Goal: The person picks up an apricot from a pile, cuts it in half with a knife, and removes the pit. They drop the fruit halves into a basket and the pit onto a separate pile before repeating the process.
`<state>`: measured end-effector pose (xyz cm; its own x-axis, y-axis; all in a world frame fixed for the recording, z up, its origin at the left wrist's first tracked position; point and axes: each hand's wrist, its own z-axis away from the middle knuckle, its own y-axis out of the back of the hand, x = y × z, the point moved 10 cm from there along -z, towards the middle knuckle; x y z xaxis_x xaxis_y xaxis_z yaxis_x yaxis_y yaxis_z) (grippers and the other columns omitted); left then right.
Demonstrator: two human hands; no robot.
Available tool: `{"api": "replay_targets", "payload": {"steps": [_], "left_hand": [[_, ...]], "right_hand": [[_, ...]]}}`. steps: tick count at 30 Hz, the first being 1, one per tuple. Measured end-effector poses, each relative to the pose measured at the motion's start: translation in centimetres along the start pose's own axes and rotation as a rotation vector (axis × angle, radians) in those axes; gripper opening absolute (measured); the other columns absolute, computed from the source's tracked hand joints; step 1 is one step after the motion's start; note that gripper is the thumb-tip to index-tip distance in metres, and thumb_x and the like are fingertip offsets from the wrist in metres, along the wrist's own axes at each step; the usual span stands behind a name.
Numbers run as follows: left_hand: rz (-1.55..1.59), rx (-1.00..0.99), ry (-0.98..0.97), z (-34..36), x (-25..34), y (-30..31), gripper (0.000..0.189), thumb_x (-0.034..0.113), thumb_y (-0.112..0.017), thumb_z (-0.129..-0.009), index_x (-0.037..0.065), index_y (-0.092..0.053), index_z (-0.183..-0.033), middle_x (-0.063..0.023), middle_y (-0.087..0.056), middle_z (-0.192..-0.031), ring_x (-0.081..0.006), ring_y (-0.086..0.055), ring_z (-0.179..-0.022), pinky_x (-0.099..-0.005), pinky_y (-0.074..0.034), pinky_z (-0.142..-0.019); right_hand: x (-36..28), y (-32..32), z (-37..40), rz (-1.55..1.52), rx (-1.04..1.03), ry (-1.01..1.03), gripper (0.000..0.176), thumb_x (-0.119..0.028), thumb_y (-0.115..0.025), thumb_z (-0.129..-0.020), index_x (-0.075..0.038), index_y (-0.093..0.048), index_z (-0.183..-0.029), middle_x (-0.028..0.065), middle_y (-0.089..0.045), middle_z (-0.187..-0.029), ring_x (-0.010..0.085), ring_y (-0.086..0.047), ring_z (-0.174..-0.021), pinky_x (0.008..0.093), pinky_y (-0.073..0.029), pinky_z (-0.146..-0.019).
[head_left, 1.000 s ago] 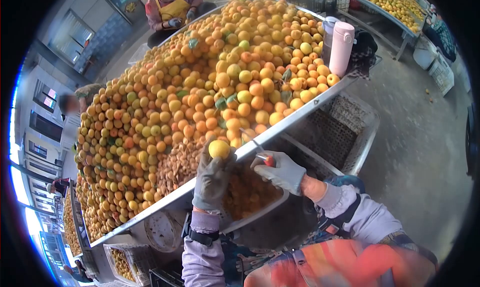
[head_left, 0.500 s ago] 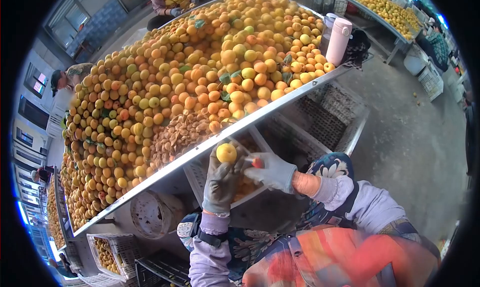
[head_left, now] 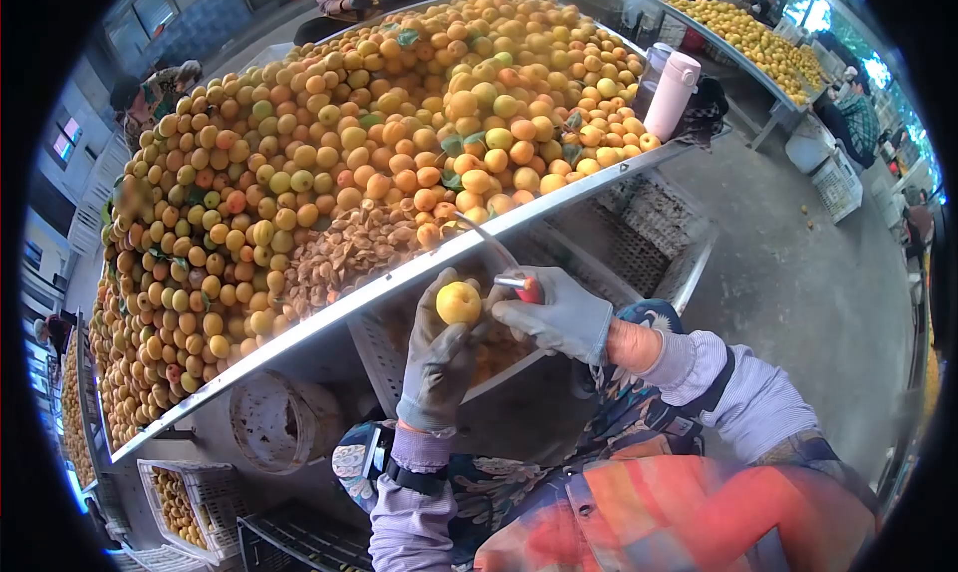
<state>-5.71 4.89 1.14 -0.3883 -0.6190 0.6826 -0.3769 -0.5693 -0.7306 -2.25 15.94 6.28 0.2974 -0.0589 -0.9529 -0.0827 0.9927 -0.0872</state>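
The yellow apricot (head_left: 458, 304) sits in the left hand (head_left: 433, 360), and the red-handled tool (head_left: 530, 290) is in the right hand (head_left: 565, 318). The relation which matters most, in my judgement, is between these two: the apricot lies to the left of the tool's short metal end, just beside it and nearly level with it, apparently without contact. The apricot is round, so I cannot give it a long axis. The metal end points toward its side. A thin curved piece rises above the right hand; whether it belongs to the tool, I cannot tell.

Both hands wear gloves. The left hand is upright, its thumb and fingers pinching the apricot around the sides, so that the front face is left free. The right hand is folded around the handle, thumb toward the left hand; the two hands are very near each other, and I cannot tell if they touch.

They work in front of the near edge of the table (head_left: 589, 186), above a white crate (head_left: 372, 357). Along this same edge, to the left of the hands, lies a pile of apricot stones (head_left: 349, 251), and behind it the large heap of apricots (head_left: 319, 158). A pink bottle (head_left: 673, 98) stands by the table's right corner.
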Motion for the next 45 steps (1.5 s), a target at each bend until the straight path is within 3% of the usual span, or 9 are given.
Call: {"api": "replay_targets", "payload": {"steps": [5,10,13,20,34,35,37,41,45], "left_hand": [[-0.14,0.04,0.05,0.3,0.2,-0.4,0.074,0.015,-0.075,-0.079,0.002,-0.035,-0.14,-0.0106,-0.054,-0.124,-0.0215,-0.056,-0.111,-0.0299,-0.048,-0.09],[-0.432,-0.065,-0.078,0.7,1.9,-1.9,0.065,0.013,-0.073,-0.081,0.001,-0.041,-0.137,-0.0095,-0.055,-0.123,-0.0193,-0.057,-0.108,-0.0308,-0.047,-0.093],[-0.374,0.002,0.08,0.7,1.1,-1.0,0.063,0.012,-0.074,-0.081,0.0,-0.044,-0.135,-0.0095,-0.056,-0.123,-0.019,-0.057,-0.109,-0.0319,-0.046,-0.095],[-0.285,-0.023,0.118,0.9,0.6,-1.7,0.063,0.012,-0.075,-0.08,-0.002,-0.045,-0.134,-0.0091,-0.057,-0.122,-0.0185,-0.057,-0.108,-0.033,-0.046,-0.097],[-0.223,0.002,0.107,0.7,-1.0,-0.6,0.057,0.022,-0.074,-0.082,-0.001,-0.05,-0.128,-0.0079,-0.059,-0.114,-0.0165,-0.059,-0.101,-0.0311,-0.049,-0.092],[-0.224,0.005,0.105,0.6,-1.2,-0.3,0.057,0.022,-0.074,-0.082,-0.001,-0.05,-0.128,-0.0079,-0.059,-0.114,-0.0165,-0.059,-0.101,-0.0311,-0.049,-0.092],[-0.263,0.034,0.075,0.5,-1.4,0.5,0.05,0.017,-0.07,-0.085,0.0,-0.05,-0.127,-0.0078,-0.058,-0.114,-0.0155,-0.058,-0.1,-0.0297,-0.049,-0.091],[-0.296,0.142,0.038,0.5,-1.5,0.4,0.043,0.011,-0.066,-0.087,0.0,-0.051,-0.126,-0.0078,-0.058,-0.114,-0.0146,-0.058,-0.099,-0.0283,-0.048,-0.089],[-0.652,0.308,-0.104,0.6,-0.4,1.5,0.039,0.007,-0.064,-0.088,0.0,-0.051,-0.123,-0.0076,-0.059,-0.112,-0.0139,-0.058,-0.098,-0.0278,-0.049,-0.087]], "right_hand": [[1.4,-0.5,-0.2,0.124,-0.038,-0.069,0.018,-0.017,-0.063,-0.086,-0.003,-0.06,-0.096,-0.001,-0.054,-0.076,0.0062,-0.052,-0.065,0.0228,-0.045,-0.059],[2.2,-0.5,-0.2,0.163,-0.079,-0.133,0.019,-0.02,-0.063,-0.084,-0.004,-0.057,-0.092,0.0002,-0.051,-0.071,0.0076,-0.053,-0.062,0.0241,-0.045,-0.054],[2.6,-0.4,0.1,0.111,-0.067,-0.182,0.021,-0.021,-0.064,-0.082,-0.003,-0.057,-0.092,0.0008,-0.052,-0.068,0.0083,-0.055,-0.059,0.024,-0.043,-0.049],[4.5,0.2,0.0,0.164,0.019,-0.205,0.019,-0.017,-0.062,-0.08,-0.002,-0.058,-0.091,0.0029,-0.056,-0.067,0.01,-0.056,-0.058,0.0254,-0.044,-0.049],[5.2,1.7,-2.6,0.491,0.166,0.19,0.019,-0.01,-0.05,-0.08,-0.005,-0.06,-0.096,0.022,-0.063,-0.085,0.0403,-0.06,-0.081,0.0416,-0.049,-0.071],[5.2,1.9,-3.1,0.491,0.163,0.19,0.019,-0.01,-0.05,-0.08,-0.005,-0.06,-0.096,0.022,-0.063,-0.085,0.0403,-0.06,-0.081,0.0416,-0.049,-0.071],[4.8,2.1,-3.7,0.689,0.185,0.213,0.016,-0.013,-0.058,-0.085,-0.003,-0.058,-0.097,0.0162,-0.065,-0.083,0.022,-0.063,-0.074,0.0334,-0.049,-0.068],[4.5,2.1,-3.8,0.732,0.202,0.176,0.016,-0.016,-0.057,-0.086,-0.004,-0.057,-0.096,0.0227,-0.063,-0.085,0.0393,-0.063,-0.083,0.0395,-0.049,-0.069],[4.2,2.7,-4.1,0.798,0.255,0.191,0.016,-0.016,-0.057,-0.086,-0.005,-0.056,-0.096,0.0248,-0.061,-0.085,0.0442,-0.06,-0.086,0.0436,-0.048,-0.07]]}}
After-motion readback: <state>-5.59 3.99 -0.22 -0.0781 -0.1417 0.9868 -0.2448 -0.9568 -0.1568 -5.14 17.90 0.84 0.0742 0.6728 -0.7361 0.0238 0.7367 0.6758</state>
